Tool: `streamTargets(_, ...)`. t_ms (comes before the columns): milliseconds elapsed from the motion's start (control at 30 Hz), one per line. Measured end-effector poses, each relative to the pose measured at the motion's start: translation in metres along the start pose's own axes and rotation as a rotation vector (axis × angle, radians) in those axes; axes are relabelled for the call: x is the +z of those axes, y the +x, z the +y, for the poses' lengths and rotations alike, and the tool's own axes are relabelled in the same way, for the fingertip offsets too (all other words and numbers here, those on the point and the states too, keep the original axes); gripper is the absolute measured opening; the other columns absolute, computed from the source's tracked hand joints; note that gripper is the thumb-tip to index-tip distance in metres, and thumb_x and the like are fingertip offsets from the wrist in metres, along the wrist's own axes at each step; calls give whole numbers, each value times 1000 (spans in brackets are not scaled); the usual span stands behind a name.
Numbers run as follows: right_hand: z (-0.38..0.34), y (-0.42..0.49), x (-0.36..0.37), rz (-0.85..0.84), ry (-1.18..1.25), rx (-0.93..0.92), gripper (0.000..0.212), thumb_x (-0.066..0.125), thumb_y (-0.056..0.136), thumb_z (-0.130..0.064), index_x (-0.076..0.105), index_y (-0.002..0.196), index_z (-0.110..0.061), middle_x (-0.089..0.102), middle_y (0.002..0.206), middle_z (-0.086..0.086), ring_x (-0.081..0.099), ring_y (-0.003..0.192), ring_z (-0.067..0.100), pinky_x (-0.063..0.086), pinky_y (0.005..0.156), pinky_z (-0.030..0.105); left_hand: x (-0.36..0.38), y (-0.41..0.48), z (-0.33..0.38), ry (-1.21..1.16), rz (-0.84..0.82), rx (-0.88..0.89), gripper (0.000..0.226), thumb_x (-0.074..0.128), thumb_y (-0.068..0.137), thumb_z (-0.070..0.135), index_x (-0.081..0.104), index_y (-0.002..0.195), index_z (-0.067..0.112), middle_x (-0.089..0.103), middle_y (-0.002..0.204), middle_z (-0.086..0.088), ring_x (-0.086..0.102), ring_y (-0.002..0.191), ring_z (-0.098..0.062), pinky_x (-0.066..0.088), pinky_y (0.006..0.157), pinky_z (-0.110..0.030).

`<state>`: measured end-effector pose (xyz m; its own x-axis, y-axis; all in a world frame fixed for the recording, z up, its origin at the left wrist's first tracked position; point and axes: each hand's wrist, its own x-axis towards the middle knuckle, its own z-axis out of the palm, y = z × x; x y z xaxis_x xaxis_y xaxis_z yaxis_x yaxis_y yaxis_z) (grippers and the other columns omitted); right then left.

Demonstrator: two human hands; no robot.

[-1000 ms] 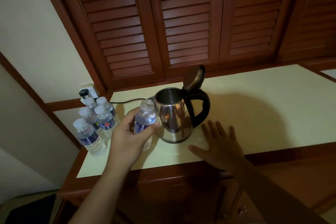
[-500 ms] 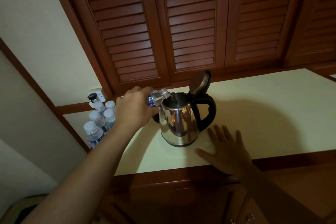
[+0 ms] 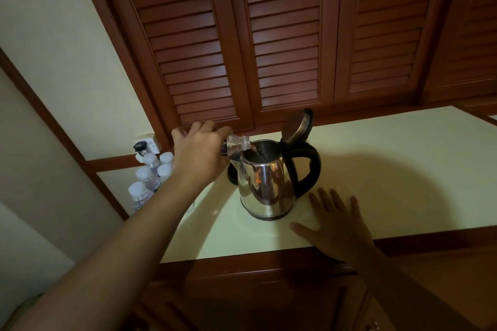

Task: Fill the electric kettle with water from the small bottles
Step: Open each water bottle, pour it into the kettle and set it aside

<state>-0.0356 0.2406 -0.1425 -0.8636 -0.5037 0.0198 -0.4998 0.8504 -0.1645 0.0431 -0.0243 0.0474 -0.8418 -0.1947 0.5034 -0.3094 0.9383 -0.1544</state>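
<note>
A steel electric kettle [image 3: 265, 185] with a black handle stands on the pale counter [image 3: 390, 169], its lid [image 3: 297, 126] tipped up and open. My left hand [image 3: 200, 154] grips a small clear water bottle [image 3: 236, 144], tilted on its side with its uncapped mouth over the kettle's rim. Most of the bottle is hidden behind the hand. My right hand [image 3: 337, 226] lies flat on the counter, fingers spread, just right of the kettle's base. Several more capped small bottles [image 3: 152, 177] stand grouped at the counter's left end.
Dark louvered wooden cabinet doors [image 3: 282, 43] rise behind the counter. A wall socket with a black plug [image 3: 146, 145] sits above the bottle group. A wooden edge and drawers [image 3: 269, 290] run along the counter's front.
My left hand lifted the bottle from beside the kettle and tipped it over the open top, where it now stays. The right hand has kept its place on the counter.
</note>
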Motion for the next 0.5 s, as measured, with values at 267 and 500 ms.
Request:
streamTargets(267, 0, 0, 0, -5, 3, 4, 111, 2, 73, -98, -1, 161, -31, -9, 169, -1, -12, 155, 23, -8, 120, 61, -3, 5, 1, 51, -7, 57, 55, 78, 82, 33, 63, 134, 34, 63, 130, -1, 53, 123, -30, 33, 105, -58)
streamTargets(500, 0, 0, 0, 2, 20, 5, 111, 4, 73, -98, 1, 161, -31, -8, 169, -1, -12, 155, 23, -9, 120, 60, 1, 8, 1, 102, 10, 126, 51, 78, 84, 32, 64, 134, 34, 64, 127, -2, 55, 122, -30, 30, 111, -66)
